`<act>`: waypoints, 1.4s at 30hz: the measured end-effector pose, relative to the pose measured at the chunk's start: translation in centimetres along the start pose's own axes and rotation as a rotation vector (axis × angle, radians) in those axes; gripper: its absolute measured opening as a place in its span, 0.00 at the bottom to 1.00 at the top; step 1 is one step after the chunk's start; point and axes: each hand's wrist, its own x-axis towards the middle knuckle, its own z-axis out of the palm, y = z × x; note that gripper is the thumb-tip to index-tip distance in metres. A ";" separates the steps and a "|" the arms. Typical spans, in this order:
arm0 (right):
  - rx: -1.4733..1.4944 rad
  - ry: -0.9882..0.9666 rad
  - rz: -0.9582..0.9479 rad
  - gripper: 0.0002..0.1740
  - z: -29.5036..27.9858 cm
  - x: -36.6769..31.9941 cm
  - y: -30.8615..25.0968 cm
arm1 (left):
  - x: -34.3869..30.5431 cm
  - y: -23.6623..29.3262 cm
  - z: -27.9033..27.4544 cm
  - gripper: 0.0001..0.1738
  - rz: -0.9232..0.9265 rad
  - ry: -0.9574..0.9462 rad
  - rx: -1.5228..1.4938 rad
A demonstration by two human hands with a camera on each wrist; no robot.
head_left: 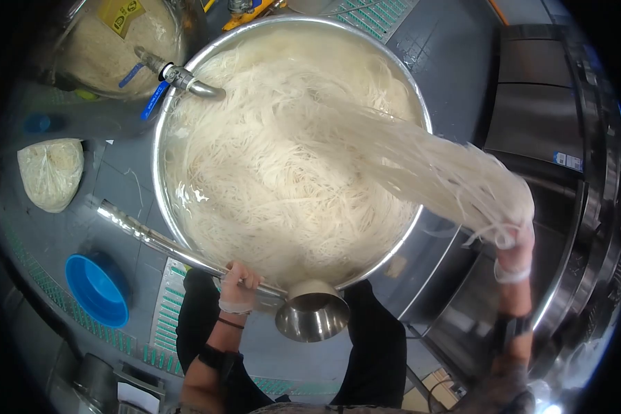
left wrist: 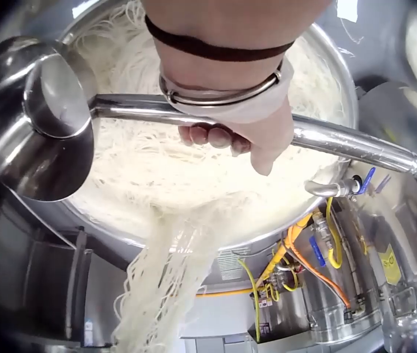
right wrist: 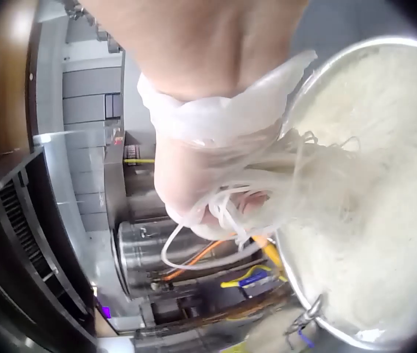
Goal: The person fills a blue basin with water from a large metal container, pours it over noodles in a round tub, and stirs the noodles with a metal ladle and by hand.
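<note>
My right hand (head_left: 516, 250), in a thin clear glove, grips a thick bunch of white noodles (head_left: 462, 181) beyond the right rim of a large round metal vat (head_left: 157, 148). From that hand the strands stretch back into the mass of noodles in the vat, and in the right wrist view loose ends (right wrist: 227, 209) loop over the fingers. At the near rim my left hand (head_left: 239, 286), gloved too, curls round a long metal tube (left wrist: 326, 136). A flared metal cup (left wrist: 17, 118) sits at one end of it, over the vat's edge.
A curved tap (head_left: 196, 84) reaches over the vat's left rim. On the floor to the left are a blue basin (head_left: 98, 290) and a clear bag of pale stuff (head_left: 52, 172). Another vat (head_left: 103, 62) stands at the upper left; metal equipment (head_left: 538, 96) lines the right.
</note>
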 end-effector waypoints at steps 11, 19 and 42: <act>-1.127 -0.416 -0.299 0.16 6.4 18.2 23.6 | 0.0 1.8 0.2 0.17 0.059 -0.013 0.075; -2.088 -0.507 0.018 0.16 12.5 31.9 34.0 | -0.7 2.6 -0.8 0.19 0.087 -0.054 0.276; -1.396 -0.201 0.457 0.25 16.5 27.4 29.3 | -0.7 1.7 -1.0 0.14 0.059 -0.015 0.347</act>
